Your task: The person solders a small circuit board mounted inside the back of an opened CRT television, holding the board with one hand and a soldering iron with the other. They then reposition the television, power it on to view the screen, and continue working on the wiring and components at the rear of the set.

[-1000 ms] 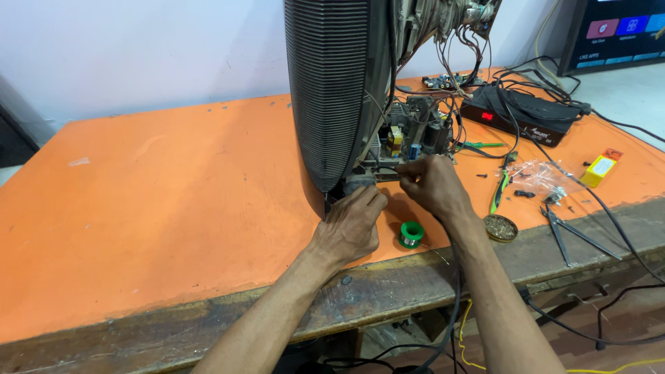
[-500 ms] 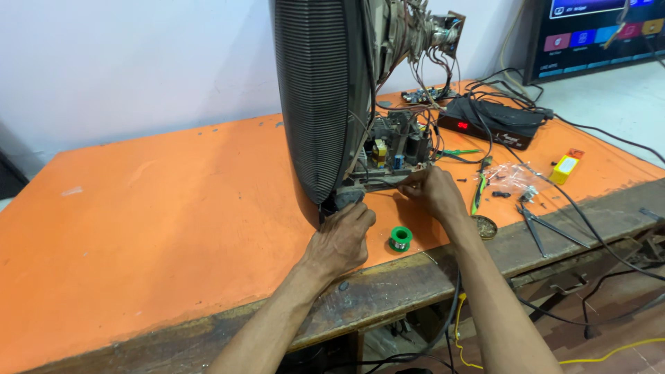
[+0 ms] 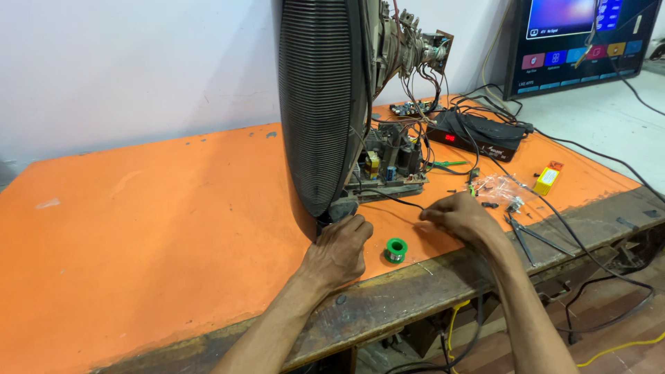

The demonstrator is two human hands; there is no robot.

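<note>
Since a moment ago my right hand point(image 3: 460, 218) has drawn back from the circuit board point(image 3: 388, 170), now pinching a thin black wire point(image 3: 395, 199) on the bench point(image 3: 173, 228). My left hand point(image 3: 339, 249), curled, grips the television's point(image 3: 322, 104) lower edge; a green solder spool point(image 3: 395, 250) lies between them.

Desk point(image 3: 173, 228): matt orange painted top, chipped in spots, over a rough, worn wooden front edge. Television shell point(image 3: 318, 104): dark ribbed plastic, dull finish. Solder spool point(image 3: 395, 250): glossy green plastic; set-top box point(image 3: 478, 135): black plastic.
</note>
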